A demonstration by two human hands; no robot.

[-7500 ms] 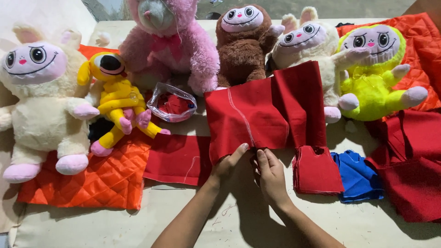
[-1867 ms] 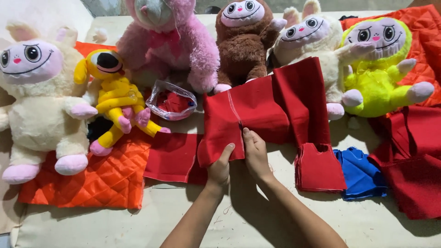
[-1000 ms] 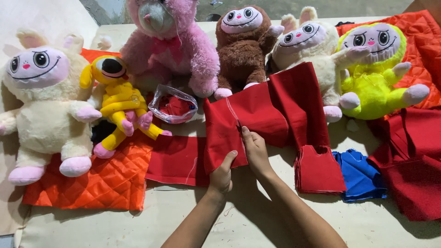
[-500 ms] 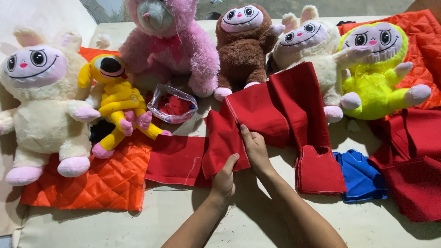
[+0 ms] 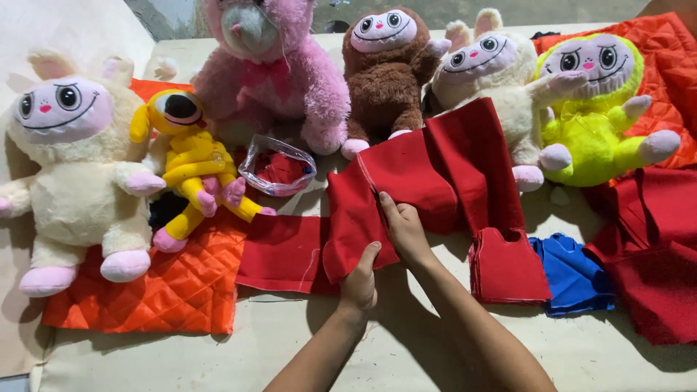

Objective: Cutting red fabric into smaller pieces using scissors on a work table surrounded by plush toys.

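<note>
A folded red felt cloth lies in the middle of the table, its left flap turned over. My left hand pinches the flap's lower corner between thumb and fingers. My right hand presses flat on the fold line just right of it, fingers pointing up along the crease. A second flat red piece lies under the flap to the left.
Plush toys line the back: cream, yellow, pink, brown, cream, lime. A clear bag of red scraps, an orange quilted mat, a stack of red cut pieces, blue fabric and red fabric surround the hands.
Both hands moved from the cloth's lower edge up onto it. The left flap has been folded over to the right and creased, narrowing the cloth.
</note>
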